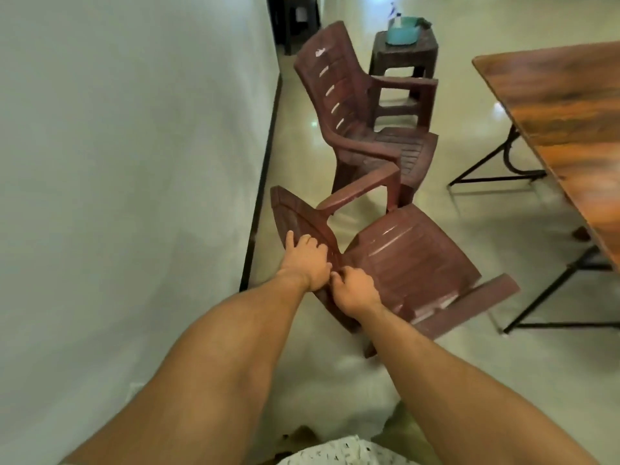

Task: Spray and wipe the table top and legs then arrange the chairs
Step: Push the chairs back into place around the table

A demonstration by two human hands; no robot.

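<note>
Wall [117, 162]: a pale surface is seen filling the left side, edged by a dark skirting strip at the floor.
Left hand [307, 261]: it is laid over the top edge of the near chair's backrest, fingers curled over the rim and thumb spread out along the back.
Near chair [412, 260]: a brown plastic armchair is held tilted just beside the wall, its backrest towards the person, one armrest raised and the other low at the right; whether its legs touch the floor cannot be told.
Right hand [355, 292]: it is closed on the same backrest edge, fingers bent tightly, touching the left hand.
Far chair [339, 92]: a matching armchair is stood upright beyond, just behind the near chair's raised armrest.
Stool [402, 55]: a brown stool is placed behind the far chair.
Basin [402, 31]: a teal basin is set on the stool.
Spray bottle [396, 13]: it is seen at the basin, blurred.
Table [563, 105]: a wood-topped table on dark metal legs is stood at the right, apart from both chairs.
</note>
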